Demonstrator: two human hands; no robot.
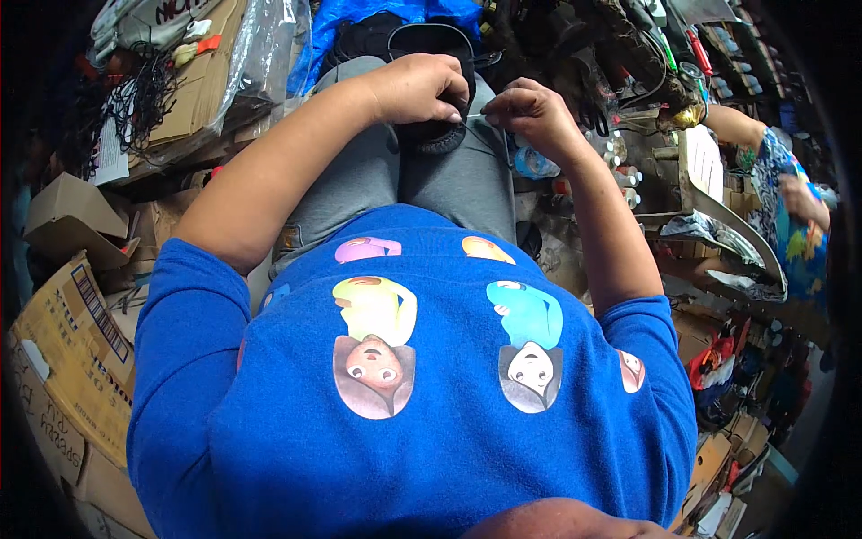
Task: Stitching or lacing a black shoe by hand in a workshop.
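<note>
A black shoe with a ridged edge lies between my knees, partly covered by my left hand. That hand is closed, its fingers curled and the thumb turned toward my other hand; what it grips is hidden. To its right, my right hand pinches a thin pale strand, which spans the small gap between the two hands. Its kind is too fine to make out for sure. Past the shoe, a dark opening with a pale rim shows beyond my left hand.
Blue plastic sheeting lies ahead. Flattened cardboard in clear plastic and tangled black cords are at left, above a cardboard box. At right stand small bottles and a chair, with another person's arm beyond.
</note>
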